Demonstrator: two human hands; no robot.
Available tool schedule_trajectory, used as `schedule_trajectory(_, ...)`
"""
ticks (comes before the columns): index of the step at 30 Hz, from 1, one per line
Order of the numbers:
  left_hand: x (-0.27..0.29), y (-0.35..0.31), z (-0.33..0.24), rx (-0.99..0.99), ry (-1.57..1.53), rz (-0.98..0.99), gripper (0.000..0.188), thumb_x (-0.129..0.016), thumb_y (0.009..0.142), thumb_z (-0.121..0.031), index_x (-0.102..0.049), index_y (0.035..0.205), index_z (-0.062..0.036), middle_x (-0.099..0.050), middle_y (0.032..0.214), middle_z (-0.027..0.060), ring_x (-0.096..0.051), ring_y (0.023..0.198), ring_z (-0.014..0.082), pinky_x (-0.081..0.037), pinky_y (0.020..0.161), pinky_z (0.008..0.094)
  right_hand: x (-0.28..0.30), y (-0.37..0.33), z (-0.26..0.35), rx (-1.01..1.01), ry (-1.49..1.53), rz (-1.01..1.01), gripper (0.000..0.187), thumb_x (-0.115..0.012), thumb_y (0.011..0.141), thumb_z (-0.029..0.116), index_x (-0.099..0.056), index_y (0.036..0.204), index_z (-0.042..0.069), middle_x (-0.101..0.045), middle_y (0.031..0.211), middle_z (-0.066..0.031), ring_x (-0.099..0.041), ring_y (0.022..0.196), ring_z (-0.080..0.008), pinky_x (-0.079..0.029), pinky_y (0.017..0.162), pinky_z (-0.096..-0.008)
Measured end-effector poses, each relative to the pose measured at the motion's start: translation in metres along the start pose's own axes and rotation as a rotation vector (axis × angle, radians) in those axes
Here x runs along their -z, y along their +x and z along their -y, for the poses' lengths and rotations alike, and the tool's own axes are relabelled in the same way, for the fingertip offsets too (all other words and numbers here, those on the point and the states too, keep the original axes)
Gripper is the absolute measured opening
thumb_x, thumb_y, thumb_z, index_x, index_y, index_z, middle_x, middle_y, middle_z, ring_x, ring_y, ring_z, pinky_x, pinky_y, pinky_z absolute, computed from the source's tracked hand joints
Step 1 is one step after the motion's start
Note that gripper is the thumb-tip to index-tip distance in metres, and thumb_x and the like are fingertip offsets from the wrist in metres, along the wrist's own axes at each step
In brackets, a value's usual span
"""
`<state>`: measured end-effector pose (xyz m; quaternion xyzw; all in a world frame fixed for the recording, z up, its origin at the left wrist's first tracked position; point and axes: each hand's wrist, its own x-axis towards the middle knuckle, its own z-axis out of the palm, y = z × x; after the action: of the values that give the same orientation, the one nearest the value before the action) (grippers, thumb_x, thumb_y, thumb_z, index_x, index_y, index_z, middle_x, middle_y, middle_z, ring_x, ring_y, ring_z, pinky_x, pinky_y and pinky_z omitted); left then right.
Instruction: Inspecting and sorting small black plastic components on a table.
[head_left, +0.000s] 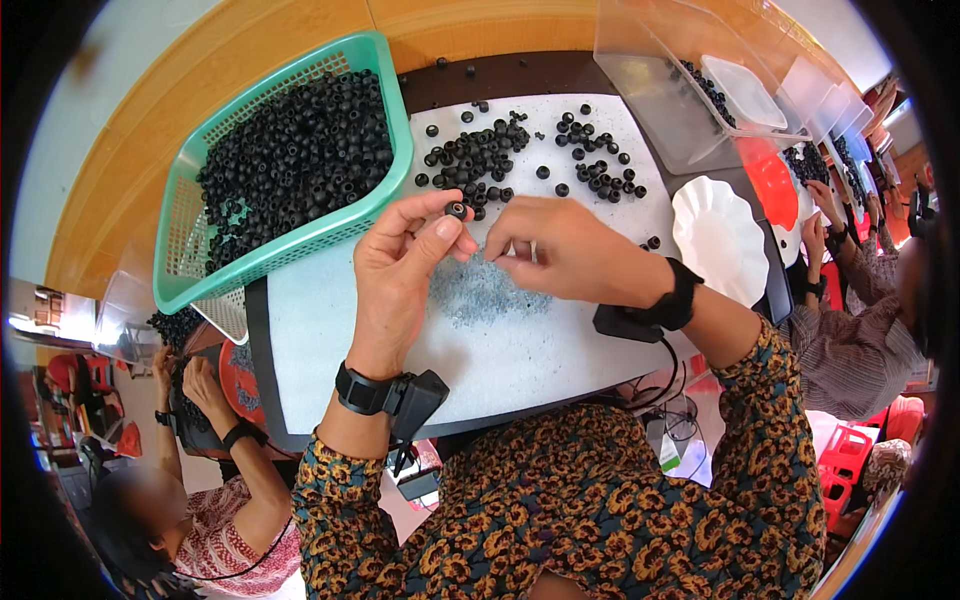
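Between the thumb and forefinger of my left hand [405, 240] is a small round black part [456, 210], with a pale ring round the hole in its end. My right hand [570, 250] is just to the right, its fingertips pinched together; whatever they hold is too small to make out. Below both hands, a scatter of tiny clear-bluish bits [485, 295] lies on a white sheet [330, 330]. Beyond them, loose black round parts [480, 150] lie in a heap, with another cluster [600, 160] to the right.
A green basket [398, 120] full of black parts stands at left. At right are a white scalloped dish [715, 235], a red dish [770, 190] and a clear plastic bin [660, 90]. Co-workers sit left [235, 530] and right [850, 340]. A cable [672, 370] hangs from my right wrist device.
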<state>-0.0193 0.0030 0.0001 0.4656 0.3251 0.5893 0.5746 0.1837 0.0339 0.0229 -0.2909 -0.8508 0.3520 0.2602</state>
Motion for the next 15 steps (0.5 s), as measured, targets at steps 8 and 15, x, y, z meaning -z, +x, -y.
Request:
schedule_trajectory(8, -0.008, -0.004, -0.001, 0.055, 0.132, 0.014, 0.024, -0.065, 0.09, -0.008, -0.064, 0.112, 0.0007, -0.067, 0.094, 0.0064, -0.064, 0.079, 0.0109, -0.051, 0.072, 0.0237, 0.017, 0.0, 0.015, -0.144, 0.543, -0.186, 0.014, -0.063, 0.087, 0.004, -0.064, 0.1, 0.003, -0.058, 0.096, -0.0028, -0.055, 0.091, -0.0095, -0.051, 0.072, -0.0249)
schedule_trajectory(15, -0.007, -0.004, -0.002, 0.063, 0.153, 0.04, 0.023, -0.064, 0.091, -0.007, -0.064, 0.112, 0.0005, -0.067, 0.089, 0.0047, -0.063, 0.079, 0.0096, -0.051, 0.071, 0.0221, 0.011, 0.004, 0.019, -0.13, 0.438, -0.201, 0.012, -0.059, 0.09, 0.0, -0.062, 0.102, 0.001, -0.055, 0.103, -0.0039, -0.056, 0.091, -0.0093, -0.05, 0.076, -0.025)
